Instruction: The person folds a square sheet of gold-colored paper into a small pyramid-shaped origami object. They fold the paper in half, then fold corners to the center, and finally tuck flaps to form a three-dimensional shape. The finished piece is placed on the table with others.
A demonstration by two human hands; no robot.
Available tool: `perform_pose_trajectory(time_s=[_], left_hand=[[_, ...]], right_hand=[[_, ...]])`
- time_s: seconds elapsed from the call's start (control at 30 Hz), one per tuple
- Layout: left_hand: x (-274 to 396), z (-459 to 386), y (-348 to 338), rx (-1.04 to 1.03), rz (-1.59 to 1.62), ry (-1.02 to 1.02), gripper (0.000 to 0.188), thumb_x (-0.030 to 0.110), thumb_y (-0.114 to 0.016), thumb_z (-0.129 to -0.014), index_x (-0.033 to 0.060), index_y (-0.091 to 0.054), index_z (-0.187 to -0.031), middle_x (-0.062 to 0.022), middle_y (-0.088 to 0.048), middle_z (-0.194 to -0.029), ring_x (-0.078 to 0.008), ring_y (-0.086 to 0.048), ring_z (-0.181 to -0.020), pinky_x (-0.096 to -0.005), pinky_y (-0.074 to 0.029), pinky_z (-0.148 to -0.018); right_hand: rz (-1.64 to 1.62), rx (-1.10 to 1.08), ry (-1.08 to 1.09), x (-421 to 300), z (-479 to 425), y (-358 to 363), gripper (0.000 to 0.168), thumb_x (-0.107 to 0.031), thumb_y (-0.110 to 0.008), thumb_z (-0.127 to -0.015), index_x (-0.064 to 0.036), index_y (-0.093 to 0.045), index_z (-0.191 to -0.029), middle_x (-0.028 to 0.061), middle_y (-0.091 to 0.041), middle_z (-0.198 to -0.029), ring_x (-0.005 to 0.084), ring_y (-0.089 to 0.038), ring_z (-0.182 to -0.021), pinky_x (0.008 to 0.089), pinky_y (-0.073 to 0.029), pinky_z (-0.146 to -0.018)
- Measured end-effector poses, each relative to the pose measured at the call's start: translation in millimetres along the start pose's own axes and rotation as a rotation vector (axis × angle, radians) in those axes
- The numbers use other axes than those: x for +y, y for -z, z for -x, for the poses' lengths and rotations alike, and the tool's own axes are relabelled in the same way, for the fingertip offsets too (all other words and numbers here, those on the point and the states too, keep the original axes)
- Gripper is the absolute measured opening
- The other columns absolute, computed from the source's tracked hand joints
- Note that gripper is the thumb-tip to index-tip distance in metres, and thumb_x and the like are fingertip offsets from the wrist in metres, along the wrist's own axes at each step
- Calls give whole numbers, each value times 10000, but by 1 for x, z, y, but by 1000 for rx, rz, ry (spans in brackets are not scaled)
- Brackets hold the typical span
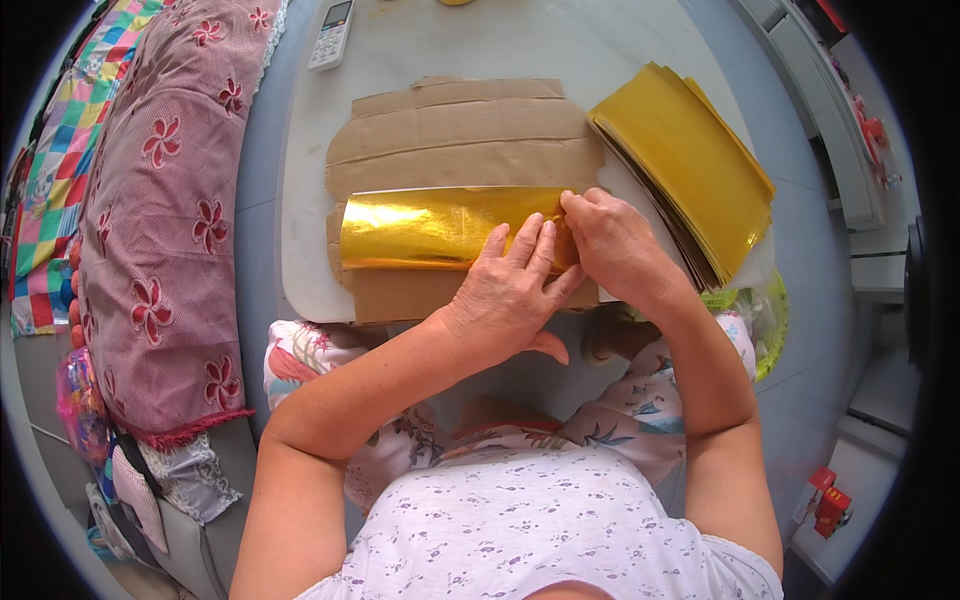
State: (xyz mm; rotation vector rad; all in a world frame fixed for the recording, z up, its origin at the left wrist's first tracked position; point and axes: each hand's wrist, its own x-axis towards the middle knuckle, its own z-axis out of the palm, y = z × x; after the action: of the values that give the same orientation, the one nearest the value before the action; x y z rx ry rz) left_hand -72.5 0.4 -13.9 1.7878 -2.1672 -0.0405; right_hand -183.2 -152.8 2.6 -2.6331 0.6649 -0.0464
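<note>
A shiny gold foil paper sheet (427, 225) lies lengthwise across flattened brown cardboard (465, 161). It looks folded or curled over, with a thin white edge along its far side. My left hand (517, 281) rests on the sheet's right part, fingers spread and palm down, gripping nothing. At the right end of the sheet, my right hand (611, 240) has its fingers curled, with thumb and forefinger at the far corner; it seems to pinch the paper there. To the right of that hand lies a fanned stack of gold paper sheets (682, 165).
The cardboard lies on a pale marble-look table (307, 225). A white remote control (331, 37) is at its far left. A green plastic basket (776, 330) stands below the right edge. On the left, a sofa bears a pink flowered cover (172, 210).
</note>
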Motion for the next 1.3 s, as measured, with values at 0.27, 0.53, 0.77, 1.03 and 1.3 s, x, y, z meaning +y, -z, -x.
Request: perform_pose_trajectory(time_s=[0.27, 0.53, 0.77, 1.03, 1.3], left_hand=[[-3, 12, 1, 23, 28, -3, 879, 623, -710, -615, 8, -599, -1234, -295, -517, -1306, -424, -451, -1286, -519, -351, -1065], [-4, 29, 12, -2, -75, 35, 860, 629, -673, -662, -59, -615, -1174, -238, -565, -1285, -361, -484, -1277, -471, -370, -1062], [-11, 56, 19, 3, -198, 101, 851, 646, -643, -692, -81, -638, -1133, -237, -593, -1252, -353, -509, -1258, -461, -385, -1048], [-20, 100, 34, -66, -397, 310, 935, 687, -612, -657, -124, -626, -1123, -269, -605, -1211, -368, -526, -1234, -468, -363, -1067], [-29, 119, 46, -72, -516, 427, 981, 717, -624, -606, -151, -630, -1063, -268, -640, -1121, -369, -582, -1140, -452, -411, -1030]], right_hand=[[137, 59, 85, -4, 6, -11, 385, -47, -611, -803, 115, -553, -1147, 220, -611, -987, 348, -643, -916, 400, -547, -756], [222, 106, 168, -3, 8, -18, 456, -16, -577, -803, 148, -506, -1223, 225, -591, -1010, 353, -620, -911, 400, -543, -732], [274, 129, 163, -3, 9, -21, 415, -68, -564, -866, 122, -521, -1231, 192, -588, -986, 329, -611, -919, 399, -537, -739], [315, 117, 141, -9, 10, -18, 393, -134, -571, -914, 90, -536, -1235, 175, -594, -971, 315, -614, -911, 391, -533, -744], [297, 112, 159, -10, 9, -15, 379, -140, -570, -919, 100, -541, -1210, 185, -600, -972, 322, -618, -920, 391, -530, -756]])
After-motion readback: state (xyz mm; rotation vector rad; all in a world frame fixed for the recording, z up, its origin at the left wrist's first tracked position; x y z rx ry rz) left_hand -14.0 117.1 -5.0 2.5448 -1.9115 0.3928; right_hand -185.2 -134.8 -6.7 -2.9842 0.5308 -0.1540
